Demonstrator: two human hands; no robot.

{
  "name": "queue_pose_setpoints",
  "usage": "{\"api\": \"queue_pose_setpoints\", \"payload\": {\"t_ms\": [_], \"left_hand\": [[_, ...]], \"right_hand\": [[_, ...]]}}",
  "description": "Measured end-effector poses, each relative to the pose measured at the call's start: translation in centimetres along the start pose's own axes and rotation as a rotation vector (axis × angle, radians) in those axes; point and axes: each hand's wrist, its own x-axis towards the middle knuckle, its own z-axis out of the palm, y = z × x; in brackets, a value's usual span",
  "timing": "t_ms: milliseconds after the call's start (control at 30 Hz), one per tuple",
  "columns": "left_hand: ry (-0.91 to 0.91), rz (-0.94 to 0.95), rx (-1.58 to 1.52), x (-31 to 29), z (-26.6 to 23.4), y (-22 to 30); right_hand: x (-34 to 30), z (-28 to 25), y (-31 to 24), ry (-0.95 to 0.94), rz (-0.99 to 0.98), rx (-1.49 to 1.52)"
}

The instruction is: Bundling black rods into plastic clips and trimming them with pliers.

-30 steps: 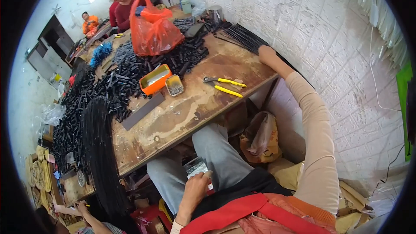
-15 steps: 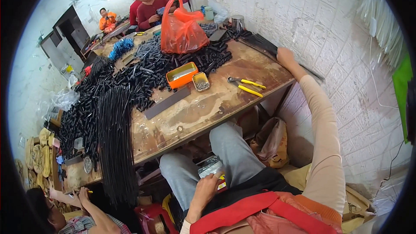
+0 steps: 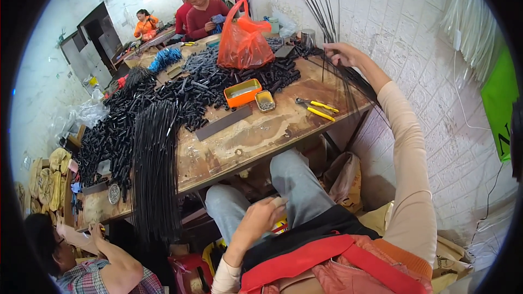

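At the table's right end, my right hand [image 3: 340,55] is raised with its fingers around several thin black rods [image 3: 315,8], which fan up against the white wall. More thin black rods [image 3: 357,83] lie beneath that hand along the table's right edge. Over my lap, my left hand [image 3: 260,219] is closed, its fingers pressed together; what they hold, if anything, is too small to make out. Yellow-handled pliers [image 3: 321,110] lie on the table, left of and nearer than my right hand.
A large heap of short black tubes [image 3: 180,95] covers the table's [image 3: 218,155] left and back. Long black strands [image 3: 155,174] hang over its front edge. An orange box [image 3: 242,98], a small tin [image 3: 265,102] and a red bag [image 3: 245,43] stand mid-table. A co-worker [image 3: 109,264] sits at lower left.
My right hand has moved up and left from the table's right edge, and several rods now stand up from it. My left hand has risen slightly over my lap. The view has shifted.
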Motion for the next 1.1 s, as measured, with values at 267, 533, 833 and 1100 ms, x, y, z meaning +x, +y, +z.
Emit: {"api": "queue_pose_setpoints", "payload": {"t_ms": [267, 533, 833, 1100], "left_hand": [[0.491, 0.213, -0.371, 10.2, -10.0, 3.4], [0.340, -0.170, -1.109, 5.5, -9.4, 6.8], [0.499, -0.099, -1.124, 1.9, -12.0, 6.3], [0.399, -0.052, -1.159, 1.3, -8.0, 4.9]], "right_hand": [[-13.2, 17.1, -5.2, -0.372, -0.133, 0.515], [-19.2, 25.9, -3.7, -0.800, 0.065, 0.666], [-18.2, 24.4, -5.0, -1.357, 0.132, -0.238], [-15.3, 26.1, -7.1, -0.876, -0.166, 0.484]]}}
